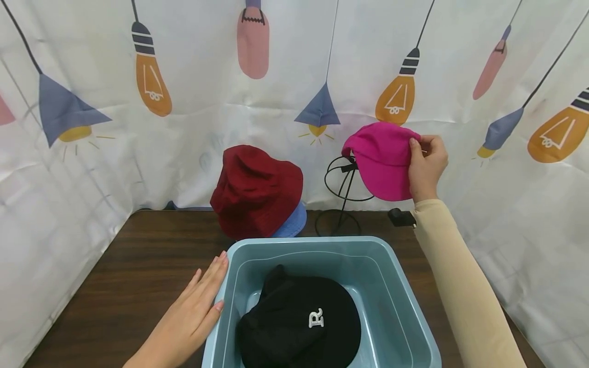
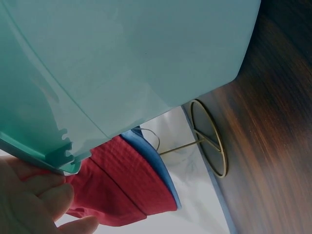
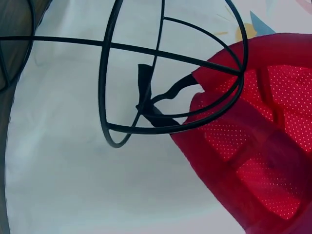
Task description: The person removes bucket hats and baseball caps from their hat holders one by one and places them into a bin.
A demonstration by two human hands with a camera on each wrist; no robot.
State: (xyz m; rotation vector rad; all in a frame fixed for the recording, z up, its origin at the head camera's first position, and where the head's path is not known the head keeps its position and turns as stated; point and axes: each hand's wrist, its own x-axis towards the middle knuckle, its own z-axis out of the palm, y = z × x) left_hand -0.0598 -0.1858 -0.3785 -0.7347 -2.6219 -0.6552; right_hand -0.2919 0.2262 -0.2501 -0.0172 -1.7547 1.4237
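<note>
In the head view, my right hand [image 1: 428, 166] pinches the side of a bright pink cap [image 1: 384, 158] between thumb and fingers. The cap is lifted beside the top of a black wire hat stand [image 1: 342, 197]. From the right wrist view, the pink cap's mesh inside [image 3: 287, 136] faces the camera, and its black strap overlaps the stand's wire hoops [image 3: 102, 87]. My left hand [image 1: 188, 306] lies with fingers extended against the left rim of a light blue plastic bin [image 1: 414, 306]. A black cap [image 1: 299, 322] with a white letter R sits inside that bin.
Behind the bin, a dark red bucket hat [image 1: 257, 191] hangs over a blue cap [image 1: 293, 222]. A brass-coloured stand base [image 2: 219, 146] shows below them in the left wrist view. Everything stands on a dark wooden table [image 1: 115, 286], backed by a white curtain [image 1: 193, 138] printed with lamps.
</note>
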